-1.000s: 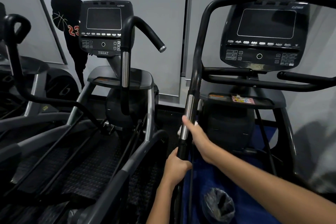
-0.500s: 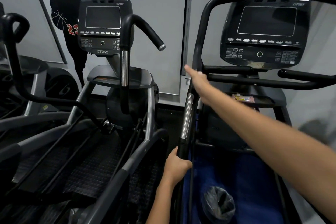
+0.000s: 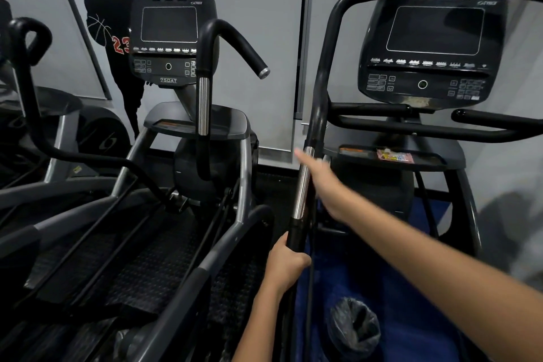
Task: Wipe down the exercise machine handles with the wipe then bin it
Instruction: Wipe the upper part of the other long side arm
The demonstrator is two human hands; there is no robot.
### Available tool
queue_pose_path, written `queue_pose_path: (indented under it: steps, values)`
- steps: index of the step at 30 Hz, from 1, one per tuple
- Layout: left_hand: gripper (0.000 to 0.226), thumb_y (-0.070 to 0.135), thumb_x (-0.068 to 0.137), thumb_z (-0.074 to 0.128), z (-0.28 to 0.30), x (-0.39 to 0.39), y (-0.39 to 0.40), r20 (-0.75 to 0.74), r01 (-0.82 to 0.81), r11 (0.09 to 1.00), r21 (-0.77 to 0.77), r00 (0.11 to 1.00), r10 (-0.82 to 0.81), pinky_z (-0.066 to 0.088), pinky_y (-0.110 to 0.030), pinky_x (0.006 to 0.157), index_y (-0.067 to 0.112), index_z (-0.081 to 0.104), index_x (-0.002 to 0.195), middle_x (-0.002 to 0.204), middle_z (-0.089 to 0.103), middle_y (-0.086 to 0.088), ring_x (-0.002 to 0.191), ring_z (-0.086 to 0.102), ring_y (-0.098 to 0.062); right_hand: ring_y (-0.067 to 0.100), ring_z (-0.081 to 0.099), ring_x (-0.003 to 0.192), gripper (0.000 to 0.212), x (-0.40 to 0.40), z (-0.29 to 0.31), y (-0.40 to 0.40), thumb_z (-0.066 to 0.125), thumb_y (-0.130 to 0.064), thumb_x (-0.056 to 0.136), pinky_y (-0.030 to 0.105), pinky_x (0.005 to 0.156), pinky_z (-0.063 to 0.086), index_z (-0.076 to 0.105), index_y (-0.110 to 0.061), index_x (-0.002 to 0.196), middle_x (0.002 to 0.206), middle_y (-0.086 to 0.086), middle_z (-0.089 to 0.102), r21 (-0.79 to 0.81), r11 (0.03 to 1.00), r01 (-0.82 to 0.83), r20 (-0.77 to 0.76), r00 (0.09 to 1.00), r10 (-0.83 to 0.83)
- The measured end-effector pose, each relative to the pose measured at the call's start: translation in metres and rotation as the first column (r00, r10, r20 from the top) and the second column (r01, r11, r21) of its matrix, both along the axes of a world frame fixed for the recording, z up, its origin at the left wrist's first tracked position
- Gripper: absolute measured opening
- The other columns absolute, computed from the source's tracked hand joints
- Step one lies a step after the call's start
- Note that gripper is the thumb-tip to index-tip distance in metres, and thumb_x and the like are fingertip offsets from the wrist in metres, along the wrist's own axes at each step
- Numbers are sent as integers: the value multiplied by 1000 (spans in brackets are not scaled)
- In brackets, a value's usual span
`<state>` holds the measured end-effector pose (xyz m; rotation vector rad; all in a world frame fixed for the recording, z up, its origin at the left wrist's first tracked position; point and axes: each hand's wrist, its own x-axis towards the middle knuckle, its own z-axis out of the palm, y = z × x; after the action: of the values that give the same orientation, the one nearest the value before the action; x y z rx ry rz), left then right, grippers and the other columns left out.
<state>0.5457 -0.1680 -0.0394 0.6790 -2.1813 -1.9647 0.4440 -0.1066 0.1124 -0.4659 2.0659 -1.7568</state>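
— Why hold the handle (image 3: 302,185) low?
— Left hand (image 3: 286,266) grips it steady while the right hand (image 3: 323,182) rubs the chrome part (wipe hidden; that grip blurred, cannot tell).

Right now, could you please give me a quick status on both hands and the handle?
Left hand grips handle low, on the black part. Right hand blurred against chrome section; wipe not visible. Nothing blocking.
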Motion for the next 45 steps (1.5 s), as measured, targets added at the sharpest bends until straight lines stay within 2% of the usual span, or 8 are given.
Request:
queue_pose_path:
  steps: [8, 11, 16, 21, 24, 28, 37, 45]
  values:
    - [23, 2, 63, 61, -1, 1, 1, -19, 27, 999, 25, 999, -27, 39, -34, 59, 17, 55, 79, 73, 52, 0, 66, 48, -18, 24, 45, 129, 101, -70, 75, -26, 59, -74, 80, 37, 110, 33, 34, -8, 152, 143, 5, 45, -46, 986, 159, -44, 986, -161]
    - [24, 2, 64, 62, 1, 1, 0, -16, 23, 999, 30, 1000, -23, 40, -31, 57, 20, 58, 80, 72, 53, 1, 65, 49, -17, 27, 52, 122, 76, -44, 38, -16, 50, -61, 97, 35, 98, 36, 44, 3, 138, 135, 10, 53, -16, 979, 202, -179, 963, -201]
    - [24, 5, 63, 63, 2, 2, 1, -33, 4, 1000, 4, 999, -4, 41, -30, 56, 20, 60, 81, 69, 58, 1, 62, 53, -14, 24, 53, 119, 87, 26, -34, 4, 41, -83, 74, 49, 108, 39, 45, -13, 125, 130, 8, 53, 55, 986, 154, -196, 970, -141]
    - [45, 5, 79, 71, 1, 3, 1, -107, 51, 998, -38, 993, -54, 58, -22, 76, 40, 69, 107, 94, 78, 12, 93, 73, -6, 20, 48, 120, 84, 73, -67, 26, 43, -84, 67, 35, 101, 38, 43, -14, 112, 125, 4, 50, 129, 991, 30, -91, 996, -18]
    - [39, 5, 69, 65, -1, 1, -1, -88, 47, 999, -13, 995, -48, 55, -40, 69, 25, 71, 101, 89, 75, 4, 81, 71, -22, 25, 35, 137, 92, 61, -49, 12, 49, -78, 74, 39, 111, 31, 35, -7, 133, 146, 13, 37, 63, 996, 57, -44, 998, -55]
    - [27, 2, 62, 62, 1, 2, 0, -17, 6, 999, 36, 1000, -5, 38, -32, 59, 10, 60, 87, 73, 56, 1, 67, 50, -18, 37, 20, 150, 112, 2, 7, -28, 57, -66, 89, 51, 123, 19, -3, -2, 158, 164, 23, 13, 124, 954, 274, -209, 947, -245]
    - [24, 4, 61, 62, 2, 2, 0, -8, 27, 999, 37, 1000, -26, 40, -33, 59, 20, 60, 79, 72, 55, 2, 66, 50, -17, 35, 49, 132, 81, -11, 15, -20, 54, -62, 93, 41, 101, 40, 24, -8, 147, 149, 15, 43, 201, 939, 277, -292, 933, -213]
    - [52, 43, 70, 70, -6, -1, -1, -80, 67, 998, -20, 994, -69, 62, -30, 84, 25, 70, 120, 104, 78, 4, 94, 74, -7, 23, 53, 123, 88, 72, -77, 22, 58, -76, 78, 40, 104, 43, 38, -7, 129, 136, 8, 53, 294, 955, 46, -103, 995, -16]
